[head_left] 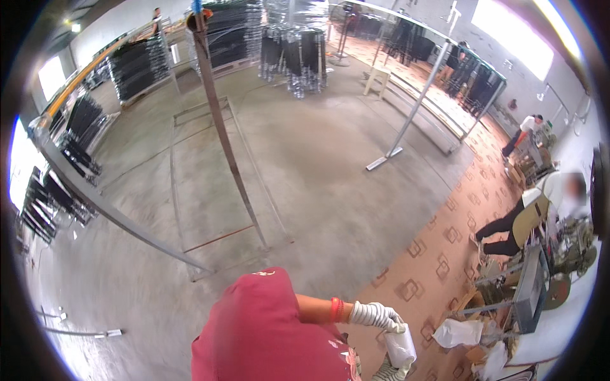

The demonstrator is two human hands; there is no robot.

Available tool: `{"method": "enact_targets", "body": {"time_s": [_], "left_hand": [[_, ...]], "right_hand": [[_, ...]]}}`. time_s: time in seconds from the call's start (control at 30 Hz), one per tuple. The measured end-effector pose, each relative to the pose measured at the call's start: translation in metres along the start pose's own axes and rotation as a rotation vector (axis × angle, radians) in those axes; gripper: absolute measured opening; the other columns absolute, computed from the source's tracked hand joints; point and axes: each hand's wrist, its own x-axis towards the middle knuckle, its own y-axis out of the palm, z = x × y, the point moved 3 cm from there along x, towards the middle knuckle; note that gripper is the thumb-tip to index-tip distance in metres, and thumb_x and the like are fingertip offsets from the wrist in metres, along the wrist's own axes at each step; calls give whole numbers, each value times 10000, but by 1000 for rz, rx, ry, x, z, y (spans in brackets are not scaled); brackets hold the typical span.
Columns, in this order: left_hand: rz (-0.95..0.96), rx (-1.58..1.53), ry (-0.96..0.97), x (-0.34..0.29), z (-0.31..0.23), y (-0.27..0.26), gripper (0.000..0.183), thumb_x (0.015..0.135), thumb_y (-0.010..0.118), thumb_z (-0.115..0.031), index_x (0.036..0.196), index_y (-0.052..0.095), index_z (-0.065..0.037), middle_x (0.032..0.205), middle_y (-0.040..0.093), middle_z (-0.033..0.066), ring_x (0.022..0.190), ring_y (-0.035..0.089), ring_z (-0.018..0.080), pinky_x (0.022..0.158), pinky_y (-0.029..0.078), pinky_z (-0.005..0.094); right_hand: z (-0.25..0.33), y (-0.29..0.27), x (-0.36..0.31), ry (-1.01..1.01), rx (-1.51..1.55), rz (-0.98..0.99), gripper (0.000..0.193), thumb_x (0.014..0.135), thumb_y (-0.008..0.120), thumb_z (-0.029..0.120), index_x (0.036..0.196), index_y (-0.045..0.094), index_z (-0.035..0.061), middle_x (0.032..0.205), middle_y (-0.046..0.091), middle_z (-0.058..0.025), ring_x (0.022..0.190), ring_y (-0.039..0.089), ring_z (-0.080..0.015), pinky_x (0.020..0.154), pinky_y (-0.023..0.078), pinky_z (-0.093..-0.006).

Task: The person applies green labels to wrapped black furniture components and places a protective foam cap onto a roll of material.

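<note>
My left hand [379, 315], in a white-and-grey striped knit glove with a red bracelet at the wrist, grips the upper end of a white roll-shaped bundle [401, 347]. What the bundle is made of I cannot make out. My right hand [391, 370], in a similar striped glove, closes on its lower end near the bottom rim, and is partly cut off. The maroon sleeve [254, 317] of my left arm fills the lower middle.
A metal frame with an upright post [222, 136] stands ahead on the concrete floor [318, 184]. To the right run patterned red flooring [413, 289], a white bag [459, 332], machines and a seated person [530, 216]. Wrapped black stacks [295, 60] stand at the back.
</note>
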Motion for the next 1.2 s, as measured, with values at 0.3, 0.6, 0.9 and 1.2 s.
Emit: {"method": "enact_targets", "body": {"time_s": [0.3, 0.6, 0.9, 1.2], "left_hand": [[-178, -356, 192, -24, 20, -49, 485, 643, 716, -260, 1085, 615, -88, 948, 647, 27, 892, 564, 142, 806, 414, 285], [-450, -380, 282, -91, 67, -20, 438, 631, 702, -139, 1051, 610, -55, 952, 632, 28, 903, 547, 138, 802, 415, 292], [-531, -451, 32, -177, 121, 72, 471, 588, 743, -164, 1047, 638, -142, 908, 651, 3, 851, 562, 122, 731, 436, 297], [-389, -321, -76, -242, 87, 75, 536, 469, 835, -116, 967, 638, -100, 829, 652, -30, 768, 574, 101, 691, 432, 264]], "right_hand": [[-18, 41, 21, 100, -119, 241, 725, 791, 406, 557, 1273, 321, 22, 1229, 450, -89, 1099, 448, -189, 863, 408, -300], [-45, 80, -12, 203, -168, 607, 675, 798, 427, 513, 1244, 349, 11, 1198, 467, -95, 1074, 463, -196, 854, 417, -310], [-75, 57, -100, 316, -157, 685, 626, 806, 448, 469, 1215, 377, 1, 1167, 484, -101, 1050, 479, -202, 845, 426, -319], [-108, 71, -179, 273, -178, 589, 577, 813, 469, 426, 1186, 406, -10, 1136, 501, -107, 1026, 494, -209, 835, 435, -329]]}}
